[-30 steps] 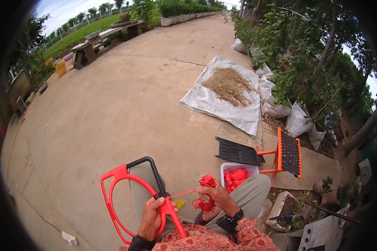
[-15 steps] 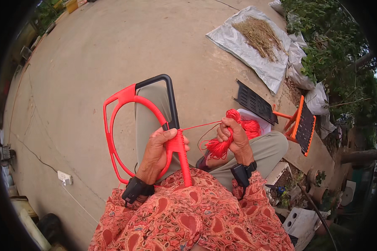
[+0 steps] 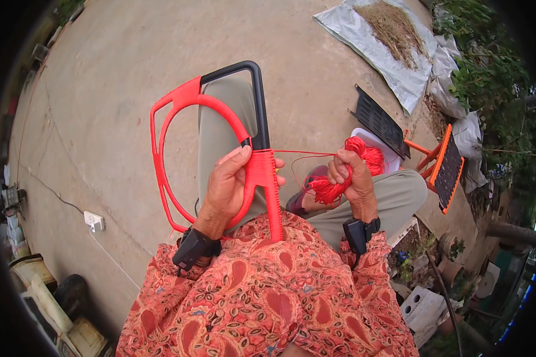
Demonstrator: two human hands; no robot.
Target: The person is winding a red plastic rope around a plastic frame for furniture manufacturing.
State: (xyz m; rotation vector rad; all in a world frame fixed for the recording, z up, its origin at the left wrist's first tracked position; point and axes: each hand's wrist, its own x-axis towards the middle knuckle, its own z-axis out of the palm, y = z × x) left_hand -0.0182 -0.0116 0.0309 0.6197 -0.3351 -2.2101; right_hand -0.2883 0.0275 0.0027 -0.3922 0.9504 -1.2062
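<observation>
Resting against my lap is a frame [image 3: 239, 127] of black tube, with a ring inside it, mostly wrapped in red cord. My left hand [image 3: 225, 184] is closed on the wrapped joint where the ring meets the frame's right side; the upper right bars there are bare black. My right hand [image 3: 355, 180] grips a bundle of red cord [image 3: 329, 189] over my bent leg. A taut strand runs from the bundle to the wrapped joint, and a second, looser strand hangs below it.
Beyond my right hand, a white tub [image 3: 392, 153] holds more red cord. Next to it stands an orange and black stool-like piece [image 3: 446, 166] and a black slotted panel [image 3: 380, 121]. Dry plants lie on a silver sheet [image 3: 410, 89]. A white power strip [image 3: 93, 221] lies left on the concrete.
The frame sits higher and slightly right in view, as the view itself has shifted. My right hand has moved a little away from the frame, and more strand shows between them.
</observation>
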